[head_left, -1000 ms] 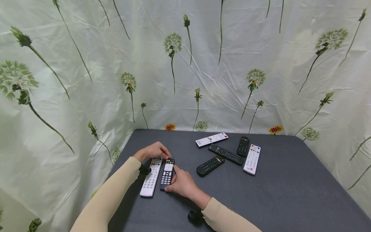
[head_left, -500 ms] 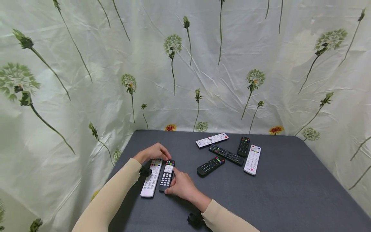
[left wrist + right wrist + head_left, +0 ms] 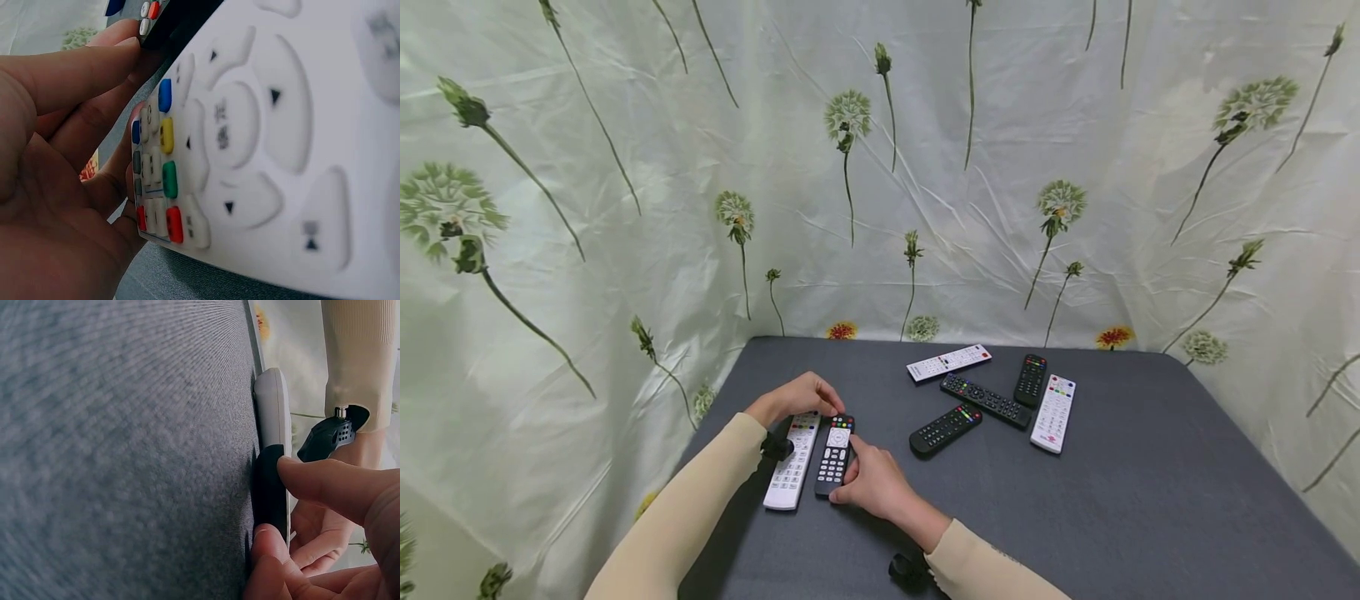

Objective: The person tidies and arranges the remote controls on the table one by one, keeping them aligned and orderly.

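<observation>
A dark remote control (image 3: 833,457) with white keys lies lengthwise on the grey table, beside a white remote control (image 3: 789,471) on its left. My left hand (image 3: 799,394) reaches over the white remote's far end, and its thumb and finger pinch the dark remote's far end. My right hand (image 3: 878,482) grips the dark remote from the right, thumb at the near end and index finger along the side. In the left wrist view the white remote (image 3: 244,131) fills the foreground. The right wrist view shows the dark remote (image 3: 269,484) low against the cloth.
Towards the back right lie several more remotes: a white one (image 3: 948,362) at the back, a long black one (image 3: 985,399), a short black one (image 3: 1030,380), a rounded black one (image 3: 945,428) and another white one (image 3: 1053,412). A flowered curtain (image 3: 880,192) hangs behind the table.
The dark remote has shifted slightly towards me and, since half a second ago, a little to the right, both hands moving with it. The other remotes have stayed put.
</observation>
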The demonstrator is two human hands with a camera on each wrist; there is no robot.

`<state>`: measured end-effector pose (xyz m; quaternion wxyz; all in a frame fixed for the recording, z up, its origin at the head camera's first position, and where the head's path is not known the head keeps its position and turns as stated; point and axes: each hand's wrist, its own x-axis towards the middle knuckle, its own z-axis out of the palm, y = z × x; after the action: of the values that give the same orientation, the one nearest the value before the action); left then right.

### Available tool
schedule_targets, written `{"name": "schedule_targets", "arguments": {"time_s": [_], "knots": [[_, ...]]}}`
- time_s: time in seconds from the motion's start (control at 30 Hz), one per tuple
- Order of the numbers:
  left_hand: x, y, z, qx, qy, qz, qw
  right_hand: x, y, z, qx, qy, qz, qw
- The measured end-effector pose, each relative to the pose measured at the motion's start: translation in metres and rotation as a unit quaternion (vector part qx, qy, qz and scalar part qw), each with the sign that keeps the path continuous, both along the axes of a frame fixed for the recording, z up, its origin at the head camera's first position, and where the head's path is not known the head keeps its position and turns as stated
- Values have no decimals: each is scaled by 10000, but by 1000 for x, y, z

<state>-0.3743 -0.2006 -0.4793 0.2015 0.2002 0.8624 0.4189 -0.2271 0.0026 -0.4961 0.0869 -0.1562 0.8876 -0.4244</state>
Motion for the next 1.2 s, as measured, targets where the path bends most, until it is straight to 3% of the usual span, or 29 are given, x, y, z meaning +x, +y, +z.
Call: {"name": "schedule_targets", "arguments": {"time_s": [0.2, 0.43, 0.7, 0.83, 0.97, 1.2], "knots": [[-2, 1, 3, -23, -83, -88, 9999, -2, 3, 1, -37, 19, 53, 10000], [-6, 2, 8, 163, -181, 67, 9997, -6, 11, 7, -341, 87, -35, 9994], [-1, 21, 16, 268, 446, 263, 9983, -15, 35, 21, -817, 9, -324, 9961], [2, 38, 17, 341, 549, 143, 9978, -19, 49, 30, -1222, -246, -415, 9913], [5, 54, 17, 444, 462, -13, 9979, -25, 65, 39, -1463, -489, -576, 9863], [14, 83, 12, 730, -71, 54, 9973, -40, 100, 49, -1809, -722, -1129, 9743]]}}
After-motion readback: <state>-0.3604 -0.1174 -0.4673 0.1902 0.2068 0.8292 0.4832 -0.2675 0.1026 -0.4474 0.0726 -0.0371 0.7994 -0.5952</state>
